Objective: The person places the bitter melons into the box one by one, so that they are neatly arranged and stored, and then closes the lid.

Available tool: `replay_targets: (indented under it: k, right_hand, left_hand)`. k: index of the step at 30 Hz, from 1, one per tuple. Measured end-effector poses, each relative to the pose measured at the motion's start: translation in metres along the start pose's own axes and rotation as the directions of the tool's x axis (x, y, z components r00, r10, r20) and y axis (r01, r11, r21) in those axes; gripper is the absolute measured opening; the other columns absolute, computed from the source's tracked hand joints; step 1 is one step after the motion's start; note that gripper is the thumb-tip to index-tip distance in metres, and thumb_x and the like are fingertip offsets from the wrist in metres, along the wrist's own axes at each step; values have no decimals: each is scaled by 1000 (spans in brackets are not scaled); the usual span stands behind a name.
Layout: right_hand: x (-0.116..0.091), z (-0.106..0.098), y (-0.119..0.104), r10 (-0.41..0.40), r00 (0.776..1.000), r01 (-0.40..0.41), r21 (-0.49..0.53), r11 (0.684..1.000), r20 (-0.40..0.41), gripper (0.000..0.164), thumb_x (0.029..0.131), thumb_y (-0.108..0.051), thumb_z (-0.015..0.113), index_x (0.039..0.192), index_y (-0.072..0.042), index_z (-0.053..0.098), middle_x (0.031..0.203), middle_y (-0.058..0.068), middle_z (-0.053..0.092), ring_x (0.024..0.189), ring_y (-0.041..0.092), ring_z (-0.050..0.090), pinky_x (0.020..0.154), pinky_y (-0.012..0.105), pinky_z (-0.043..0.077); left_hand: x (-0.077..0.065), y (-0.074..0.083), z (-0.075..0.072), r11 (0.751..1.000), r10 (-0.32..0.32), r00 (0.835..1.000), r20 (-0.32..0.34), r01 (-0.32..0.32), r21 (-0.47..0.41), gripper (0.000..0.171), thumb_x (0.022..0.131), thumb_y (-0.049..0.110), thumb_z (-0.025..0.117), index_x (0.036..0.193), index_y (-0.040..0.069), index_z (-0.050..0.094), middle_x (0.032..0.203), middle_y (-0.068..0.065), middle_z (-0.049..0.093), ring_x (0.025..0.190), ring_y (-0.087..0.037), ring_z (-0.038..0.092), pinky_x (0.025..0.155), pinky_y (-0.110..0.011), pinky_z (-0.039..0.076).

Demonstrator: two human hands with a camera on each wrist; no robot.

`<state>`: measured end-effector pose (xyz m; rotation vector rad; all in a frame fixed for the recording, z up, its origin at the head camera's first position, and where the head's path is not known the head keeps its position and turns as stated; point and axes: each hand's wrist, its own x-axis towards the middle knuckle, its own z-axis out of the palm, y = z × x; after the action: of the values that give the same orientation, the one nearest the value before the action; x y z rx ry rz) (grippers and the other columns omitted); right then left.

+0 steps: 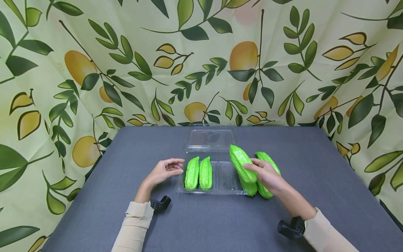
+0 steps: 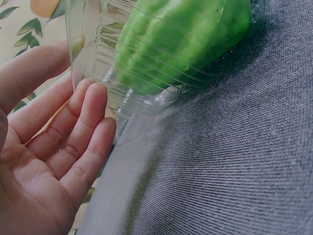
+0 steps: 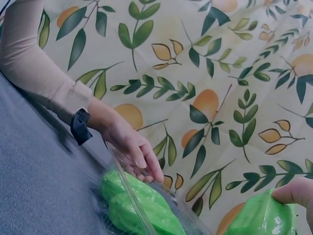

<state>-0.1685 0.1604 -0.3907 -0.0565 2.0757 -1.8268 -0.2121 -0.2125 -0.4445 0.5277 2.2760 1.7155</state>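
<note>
My right hand (image 1: 267,175) holds a bright green bitter melon (image 1: 240,161) tilted over the right part of a clear plastic box (image 1: 221,191). In the right wrist view, the thumb (image 3: 296,191) presses on that melon's side. Two more bitter melons, a left one (image 1: 192,174) and its neighbour (image 1: 206,173), lie side by side in the box's left part. At the box's left wall my left hand (image 1: 165,171) has its fingers loosely extended. Seen from the left wrist, those fingertips (image 2: 100,98) are right at the clear wall, with a melon (image 2: 186,44) behind it.
The box's clear lid (image 1: 211,137) lies folded back toward the patterned cloth backdrop (image 1: 195,112). More bitter melons (image 1: 264,191) lie on the grey tabletop (image 1: 201,224) right of the box, partly hidden by the right hand and the held melon.
</note>
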Motion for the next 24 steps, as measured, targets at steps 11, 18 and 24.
replay_targets:
  k: [11, 18, 24]
  right_hand:
    - [5, 13, -3, 6, 1000, -6, 12, 1000, 15, 64, 97, -23, 50, 145, 12, 27, 119, 9, 61, 90, -2, 58, 82, 19, 51]
    - [11, 22, -3, 9, 999, -11, 45, 999, 53, 64, 99, -24, 50, 145, 12, 26, 105, -3, 60, 85, 0, 59, 77, 19, 52]
    - [15, 31, -1, 6, 998, -9, 52, 999, 58, 63, 99, -26, 50, 145, 11, 27, 108, 0, 59, 87, 1, 58, 80, 19, 51]
  left_hand:
    - [0, 0, 0, 1000, 7, 1000, 2, -7, 3, 46, 88, 7, 69, 128, -10, 55, 114, -35, 58, 88, 3, 61, 80, -13, 53]
    - [0, -2, -1, 1000, 11, 1000, 3, -11, 14, 46, 88, 6, 68, 128, -10, 54, 114, -35, 58, 88, 3, 61, 79, -13, 53]
    - [0, -1, -1, 1000, 11, 1000, 3, -12, 21, 46, 88, 7, 68, 128, -10, 54, 114, -35, 59, 88, 3, 61, 79, -13, 53]
